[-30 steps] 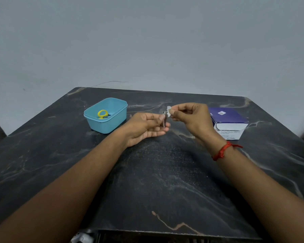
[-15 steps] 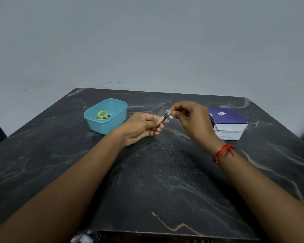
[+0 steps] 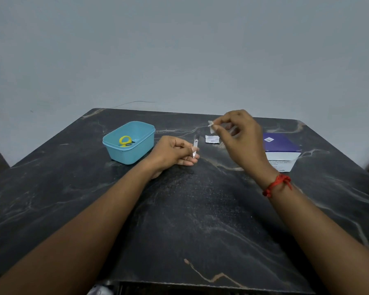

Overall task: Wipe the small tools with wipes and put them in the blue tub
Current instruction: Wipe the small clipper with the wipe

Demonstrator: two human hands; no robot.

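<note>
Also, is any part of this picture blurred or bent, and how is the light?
Head view: the right hand with its wipe is smeared by motion, while the left hand holding the small tool is sharper. The wide lens stretches the table toward the corners. Light is dim and soft, no glare. The box print is unreadable.

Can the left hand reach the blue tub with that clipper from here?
Probably yes: the left hand holds the clipper just beside the blue tub, with nothing between them and the tub's top open.
</note>
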